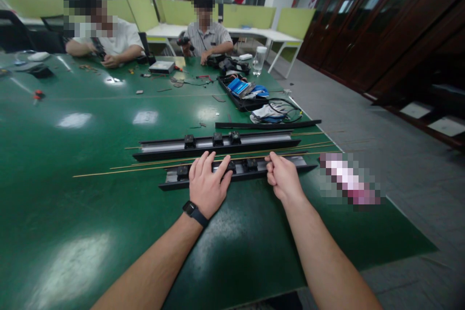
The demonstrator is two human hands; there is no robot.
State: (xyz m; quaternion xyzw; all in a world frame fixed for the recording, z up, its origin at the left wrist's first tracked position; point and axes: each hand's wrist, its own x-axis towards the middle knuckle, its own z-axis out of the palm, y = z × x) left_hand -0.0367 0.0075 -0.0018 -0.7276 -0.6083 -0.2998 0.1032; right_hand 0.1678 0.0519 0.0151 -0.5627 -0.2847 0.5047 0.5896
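My left hand [209,185], with a dark watch on the wrist, lies fingers outstretched over the near black rail [176,186]. Its fingertips reach the thin brass rods at the rail's far side; whether they press on one is unclear. My right hand [285,177] is closed in a pinch at the right part of the same rail, on a long thin brass rod [116,171]. Small black blocks [251,164] sit in the rail's channel, one partly behind my left hand. Just beyond lies a second black rail [261,146] with three similar blocks [189,141].
A narrow black strip [269,124] lies past the rails. Behind it are gloves with a cable [272,112] and a black tray [241,103] of blue items. A clear bottle [258,62] stands farther back. Two people sit across the green table [90,121]. A blurred-out item lies right.
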